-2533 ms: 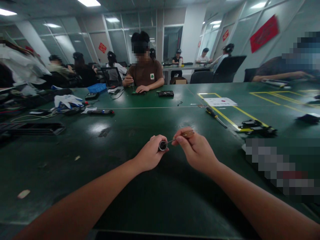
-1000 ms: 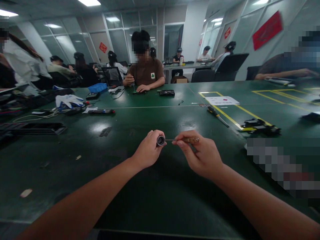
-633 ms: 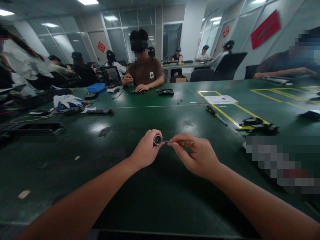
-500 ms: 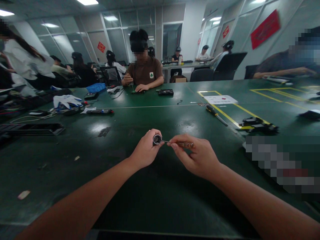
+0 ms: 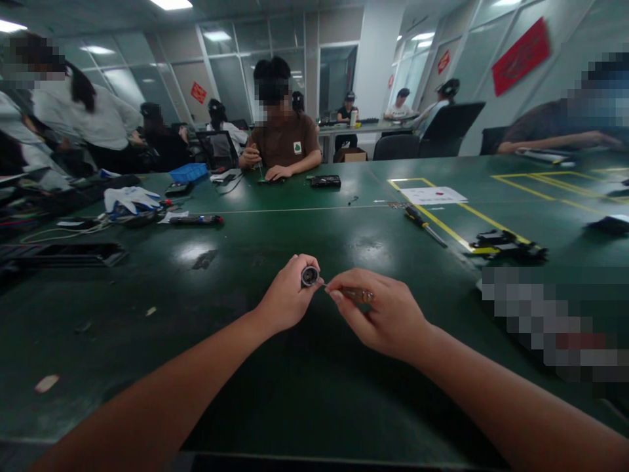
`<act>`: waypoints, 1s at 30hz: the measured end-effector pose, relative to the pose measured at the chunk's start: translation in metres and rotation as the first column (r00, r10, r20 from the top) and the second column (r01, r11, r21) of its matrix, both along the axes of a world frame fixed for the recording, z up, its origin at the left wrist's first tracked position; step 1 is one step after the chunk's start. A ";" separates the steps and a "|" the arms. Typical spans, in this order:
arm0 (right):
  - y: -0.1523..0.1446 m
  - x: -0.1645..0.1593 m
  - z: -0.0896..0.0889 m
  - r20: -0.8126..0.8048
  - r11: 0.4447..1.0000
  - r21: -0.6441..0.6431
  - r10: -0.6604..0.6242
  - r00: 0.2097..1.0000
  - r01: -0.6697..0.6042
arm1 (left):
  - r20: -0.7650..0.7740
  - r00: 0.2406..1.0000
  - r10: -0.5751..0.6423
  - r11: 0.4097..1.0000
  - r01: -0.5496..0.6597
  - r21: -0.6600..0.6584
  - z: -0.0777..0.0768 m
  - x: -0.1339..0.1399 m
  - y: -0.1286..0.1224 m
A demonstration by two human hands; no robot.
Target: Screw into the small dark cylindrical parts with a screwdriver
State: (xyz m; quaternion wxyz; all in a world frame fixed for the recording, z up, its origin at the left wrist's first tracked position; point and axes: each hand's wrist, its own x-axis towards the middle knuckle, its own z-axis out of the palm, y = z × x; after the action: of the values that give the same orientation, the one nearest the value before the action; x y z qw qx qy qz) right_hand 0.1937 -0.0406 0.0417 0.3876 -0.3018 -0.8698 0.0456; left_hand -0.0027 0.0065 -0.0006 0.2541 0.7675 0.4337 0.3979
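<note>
Over the green table, my left hand is wrapped round a dark cylindrical part. The part's round, hollow end faces me, with a grey metal rim; most of its body is hidden in the palm. My right hand pinches a small screwdriver by its brownish see-through handle. Its thin shaft points left, and the tip is at the right side of the cylindrical part, beside my left fingers. I cannot tell whether the tip touches the part.
A yellow-and-black screwdriver and black parts lie at the right. White gloves, a pen-like tool and a long black frame are at the left. Across the table a person works; a blue bin stands nearby.
My right hand has shifted slightly left and down with the screwdriver, so less of its shaft shows. The left hand barely moves. A person in white at the far left has moved right.
</note>
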 end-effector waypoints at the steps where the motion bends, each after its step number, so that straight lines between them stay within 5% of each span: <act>1: 0.001 -0.001 -0.001 0.009 1.000 0.005 0.021 1.000 -0.021 | 0.016 1.000 0.001 1.000 -0.001 -0.013 0.000 0.000 0.001; 16: -0.007 0.003 0.010 -0.117 0.987 0.158 -0.003 0.993 0.022 | -0.003 1.000 0.008 1.000 -0.008 0.012 0.000 0.000 0.001; 24: 0.001 -0.001 -0.001 0.008 0.999 0.034 0.039 0.999 -0.039 | 0.004 1.000 -0.012 1.000 0.013 -0.021 0.005 0.003 -0.005; 30: -0.001 -0.002 0.000 0.045 0.989 0.056 0.135 0.990 -0.138 | 0.049 0.999 0.004 0.999 -0.002 -0.053 0.001 0.001 -0.004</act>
State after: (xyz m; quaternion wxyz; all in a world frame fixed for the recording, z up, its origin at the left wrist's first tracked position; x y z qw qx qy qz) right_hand 0.1912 -0.0419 0.0420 0.3742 -0.2308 -0.8973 0.0400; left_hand -0.0013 0.0023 0.0008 0.2842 0.7499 0.4388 0.4053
